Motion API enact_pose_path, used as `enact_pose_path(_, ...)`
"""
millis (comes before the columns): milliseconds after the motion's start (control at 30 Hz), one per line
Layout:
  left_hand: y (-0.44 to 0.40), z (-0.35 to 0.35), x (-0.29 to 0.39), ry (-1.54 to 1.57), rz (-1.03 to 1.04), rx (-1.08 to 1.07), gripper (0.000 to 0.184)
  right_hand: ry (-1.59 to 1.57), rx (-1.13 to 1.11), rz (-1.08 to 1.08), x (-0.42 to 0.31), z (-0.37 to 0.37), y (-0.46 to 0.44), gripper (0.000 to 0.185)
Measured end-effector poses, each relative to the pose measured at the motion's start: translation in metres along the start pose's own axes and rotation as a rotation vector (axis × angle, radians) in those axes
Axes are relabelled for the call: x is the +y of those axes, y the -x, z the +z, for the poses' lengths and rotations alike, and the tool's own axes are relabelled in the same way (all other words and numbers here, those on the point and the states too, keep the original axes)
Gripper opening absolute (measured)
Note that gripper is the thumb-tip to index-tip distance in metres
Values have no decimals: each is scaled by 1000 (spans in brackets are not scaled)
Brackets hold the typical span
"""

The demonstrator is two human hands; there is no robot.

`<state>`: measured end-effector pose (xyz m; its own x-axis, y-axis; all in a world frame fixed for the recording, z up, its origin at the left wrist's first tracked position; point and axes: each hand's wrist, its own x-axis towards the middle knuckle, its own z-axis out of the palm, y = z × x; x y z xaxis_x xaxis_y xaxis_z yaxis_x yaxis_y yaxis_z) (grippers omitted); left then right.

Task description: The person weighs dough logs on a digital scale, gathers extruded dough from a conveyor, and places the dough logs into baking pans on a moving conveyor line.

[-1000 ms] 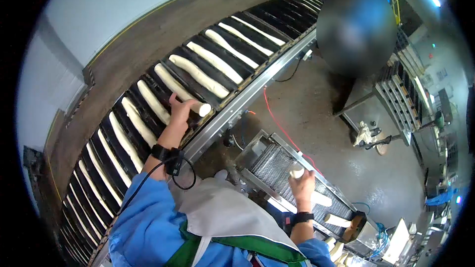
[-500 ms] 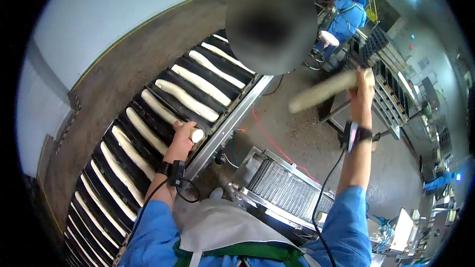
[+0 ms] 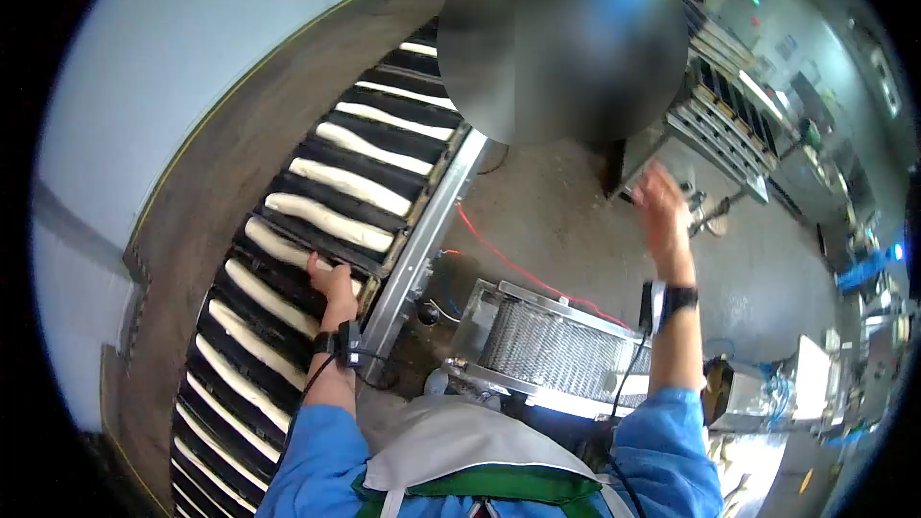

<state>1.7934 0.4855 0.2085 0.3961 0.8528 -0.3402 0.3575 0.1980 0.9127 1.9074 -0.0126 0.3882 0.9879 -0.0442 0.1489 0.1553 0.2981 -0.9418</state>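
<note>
My left hand (image 3: 333,284) rests on a long white dough strip (image 3: 275,244) lying in a black tray channel, near the strip's right end, thumb and fingers round it. Over the floor on the right, my right hand (image 3: 662,201) is raised with its fingers apart, slightly blurred and holding nothing. More white dough strips (image 3: 329,221) lie in parallel black channels above and below my left hand. A small metal mesh conveyor (image 3: 547,350) stands between my arms, with a pale piece (image 3: 628,385) at its right end.
A metal rail (image 3: 422,259) edges the tray line. A red cable (image 3: 518,265) crosses the floor behind the mesh conveyor. A rack of trays (image 3: 715,149) stands at the upper right. A metal box (image 3: 743,396) is at the lower right. A blurred round patch hides the top middle.
The long dough piece that my right hand held up is out of that hand, and the hand has moved left and down. The view has shifted; my left hand stays at its strip.
</note>
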Motion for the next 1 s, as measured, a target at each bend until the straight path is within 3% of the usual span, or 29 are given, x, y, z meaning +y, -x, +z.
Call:
enact_pose_path(33,15,2,13,-35,-75,42,69,170,92,65,6,-25,39,58)
enact_pose_path(133,22,2,25,-194,-30,13,66,725,364,240,29,-121,166,62)
enact_pose_path(200,64,6,57,-169,188,19,63,1203,470,388,33,-176,270,63)
enact_pose_path(267,53,22,43,-48,416,-81,60,1688,589,603,12,-194,367,71)
enact_pose_path(333,93,41,59,62,433,-321,56,1775,704,701,3,-222,461,82)
enact_pose_path(367,69,64,33,-4,657,-383,53,1746,840,907,-11,-209,488,85)
enact_pose_path(400,108,75,40,33,542,-574,52,1702,967,1097,-26,-193,503,88)
enact_pose_path(467,139,109,7,-86,698,-937,52,1471,1092,1366,-44,-183,539,100)
enact_pose_path(533,200,142,-23,-229,718,-1345,55,1250,1222,1413,-44,-170,568,100)
enact_pose_path(600,282,149,-46,-424,601,-1586,54,1400,1157,1252,-26,-165,599,92)
enact_pose_path(667,332,149,-71,-648,893,-1836,58,1580,1150,996,2,-166,628,85)
enact_pose_path(700,358,144,-80,-757,962,-1873,60,1632,1204,785,12,-165,637,82)
enact_pose_path(733,379,142,-87,-867,1030,-1904,63,1510,1274,852,20,-165,643,84)
enact_pose_path(800,399,139,-104,-893,1122,-1946,68,1468,1263,755,13,-157,635,85)
enact_pose_path(833,406,135,-108,-962,1246,-1844,71,1564,1186,674,12,-155,629,90)
enact_pose_path(867,409,132,-110,-1029,1365,-1732,74,1560,1186,677,3,-147,616,90)
enact_pose_path(933,407,128,-111,-1075,1400,-1683,77,1634,830,1001,-21,-136,588,98)
enact_pose_path(1000,403,118,-102,-1066,1415,-1640,74,1696,816,925,-12,-150,593,101)
